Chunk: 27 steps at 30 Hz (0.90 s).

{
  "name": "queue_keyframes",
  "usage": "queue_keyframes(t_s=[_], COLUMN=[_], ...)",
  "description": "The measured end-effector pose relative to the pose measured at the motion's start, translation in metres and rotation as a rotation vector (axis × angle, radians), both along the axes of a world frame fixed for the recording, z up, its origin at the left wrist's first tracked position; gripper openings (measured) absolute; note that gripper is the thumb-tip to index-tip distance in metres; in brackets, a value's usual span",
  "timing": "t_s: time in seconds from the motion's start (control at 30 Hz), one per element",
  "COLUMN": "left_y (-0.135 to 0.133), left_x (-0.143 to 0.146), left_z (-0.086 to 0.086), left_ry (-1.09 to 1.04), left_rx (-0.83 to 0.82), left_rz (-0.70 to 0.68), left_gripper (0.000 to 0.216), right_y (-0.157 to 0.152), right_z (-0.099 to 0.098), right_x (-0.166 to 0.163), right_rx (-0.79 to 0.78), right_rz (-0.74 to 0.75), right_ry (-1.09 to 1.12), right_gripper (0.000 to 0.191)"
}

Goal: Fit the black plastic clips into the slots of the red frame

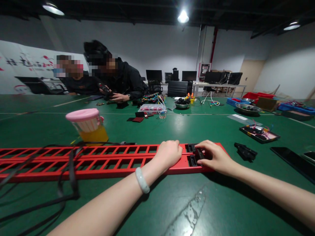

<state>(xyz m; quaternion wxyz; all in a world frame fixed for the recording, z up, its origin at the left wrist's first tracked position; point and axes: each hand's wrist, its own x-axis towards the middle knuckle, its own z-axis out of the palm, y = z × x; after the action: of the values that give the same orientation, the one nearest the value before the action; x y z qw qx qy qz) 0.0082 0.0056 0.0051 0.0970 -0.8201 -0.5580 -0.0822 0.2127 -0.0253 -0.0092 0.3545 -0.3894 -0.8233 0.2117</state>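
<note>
A long red ladder-like frame (pixel 180 162) with two rows of rectangular openings lies across the green table. Curled into a fist, my left hand (pixel 169 151) rests on the frame near its right part; a pale bracelet (pixel 142 180) circles that wrist. What its fingers hold, if anything, is hidden. My right hand (pixel 214 157) pinches a small black plastic part (pixel 200 153) between thumb and fingers at the frame's right end. Just left of those fingertips, black inserts (pixel 192 161) sit in the openings. Beyond the right end lies a loose black piece (pixel 245 152).
Black straps (pixel 72 170) drape over the frame's left part. Behind it stands a pink-lidded jar (pixel 93 126). A small tray of wired parts (pixel 259 132) and a dark phone (pixel 292 162) lie at right. Across the table, two people (pixel 123 77) sit; one handles a dark object.
</note>
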Motion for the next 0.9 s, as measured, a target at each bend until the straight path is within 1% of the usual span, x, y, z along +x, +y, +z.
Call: queue_keyframes(t_s=[0.07,0.13,0.27,0.5,0.9], left_y=[0.0,-0.0002,-0.0005,-0.0006,-0.0004], left_x=[0.0004,0.0008,0.0013,0.0006,0.0002], left_z=[0.0004,0.0006,0.0005,-0.0006,-0.0021], left_ry=[-0.002,-0.006,-0.017,-0.018,-0.02], left_rx=[-0.011,-0.023,-0.034,-0.026,-0.027], left_rz=[0.003,0.011,0.025,-0.002,0.005], left_gripper=[0.029,0.03,0.03,0.03,0.03], right_y=[0.0017,0.0009,-0.0031,-0.0019,-0.0032], right_z=[0.0003,0.0011,0.0024,-0.0008,-0.0047], right_x=[0.0007,0.0007,-0.0002,-0.0002,-0.0012], right_rx=[-0.052,-0.071,-0.04,-0.005,0.046], right_rz=[0.008,0.023,0.025,0.012,0.01], right_ry=[0.004,-0.007,-0.025,-0.048,-0.068], right_gripper=[0.042,0.046,0.048,0.046,0.047])
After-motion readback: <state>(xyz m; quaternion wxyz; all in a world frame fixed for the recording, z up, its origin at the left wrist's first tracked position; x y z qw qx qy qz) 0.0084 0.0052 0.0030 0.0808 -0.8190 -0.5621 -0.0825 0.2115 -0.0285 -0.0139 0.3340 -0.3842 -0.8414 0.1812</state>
